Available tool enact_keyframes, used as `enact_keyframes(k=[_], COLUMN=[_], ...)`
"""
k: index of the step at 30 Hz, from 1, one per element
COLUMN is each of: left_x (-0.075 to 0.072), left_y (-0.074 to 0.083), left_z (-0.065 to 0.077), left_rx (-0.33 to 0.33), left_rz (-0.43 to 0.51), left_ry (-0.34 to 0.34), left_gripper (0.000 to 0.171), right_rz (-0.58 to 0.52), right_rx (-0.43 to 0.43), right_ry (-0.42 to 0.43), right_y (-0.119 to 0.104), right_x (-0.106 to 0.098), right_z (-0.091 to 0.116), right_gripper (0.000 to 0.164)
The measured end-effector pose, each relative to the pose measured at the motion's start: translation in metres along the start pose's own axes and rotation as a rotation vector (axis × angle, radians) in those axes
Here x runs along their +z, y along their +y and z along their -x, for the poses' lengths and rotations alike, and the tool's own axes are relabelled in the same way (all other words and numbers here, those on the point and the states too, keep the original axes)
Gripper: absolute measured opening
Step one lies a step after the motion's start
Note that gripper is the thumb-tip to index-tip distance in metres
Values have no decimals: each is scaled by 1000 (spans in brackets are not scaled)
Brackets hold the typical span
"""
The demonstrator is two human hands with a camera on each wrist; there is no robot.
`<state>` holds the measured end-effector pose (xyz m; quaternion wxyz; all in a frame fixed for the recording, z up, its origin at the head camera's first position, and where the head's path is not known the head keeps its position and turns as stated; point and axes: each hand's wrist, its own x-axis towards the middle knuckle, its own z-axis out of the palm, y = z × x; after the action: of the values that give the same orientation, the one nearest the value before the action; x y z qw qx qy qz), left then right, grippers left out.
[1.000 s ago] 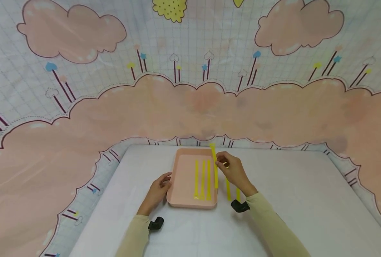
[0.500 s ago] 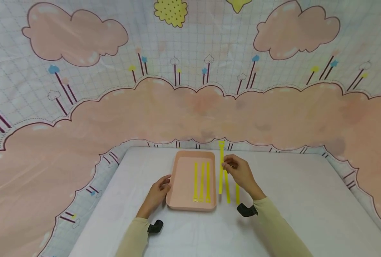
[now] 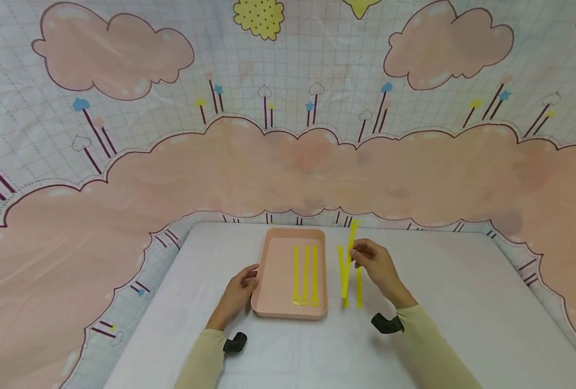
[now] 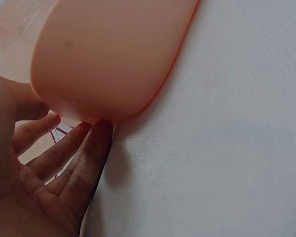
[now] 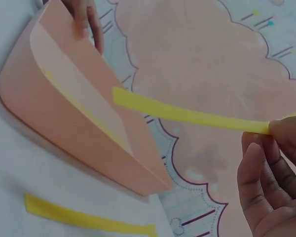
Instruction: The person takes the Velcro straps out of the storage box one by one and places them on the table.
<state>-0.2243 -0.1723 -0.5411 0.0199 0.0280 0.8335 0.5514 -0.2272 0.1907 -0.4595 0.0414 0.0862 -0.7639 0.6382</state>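
White tabletop (image 3: 473, 292) beneath, hands (image 3: 377, 267) hold tray (image 3: 275, 270) and strip (image 5: 187, 113).

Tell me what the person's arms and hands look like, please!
The left hand and right hand are bare, without gloves. The left sleeve and right sleeve are plain and pale yellowish-beige. A small, dark, bent gadget shows near each wrist: left gadget, right gadget.

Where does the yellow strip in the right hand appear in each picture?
Head: held yellow strip, right of the pink tray, in the right hand.
Left wrist: not in it.
Right wrist: crossing the middle toward the right edge.
Shared landmark: the pink tray, in all three.
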Motion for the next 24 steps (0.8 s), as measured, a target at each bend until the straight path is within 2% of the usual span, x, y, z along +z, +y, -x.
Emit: enact_keyframes(k=[10, 24], left_x=[0, 1], left_y=[0, 0], left_z=[-1, -1], left_rx=[9, -2], left_rz=[9, -14], left_ry=[-5, 8], left_gripper=[45, 45], right_rz=[54, 150], right_rx=[87, 149], right_ry=[18, 42], right_y=[8, 24], right_x=[-20, -44], right_z=[8, 11], right_gripper=[33, 34])
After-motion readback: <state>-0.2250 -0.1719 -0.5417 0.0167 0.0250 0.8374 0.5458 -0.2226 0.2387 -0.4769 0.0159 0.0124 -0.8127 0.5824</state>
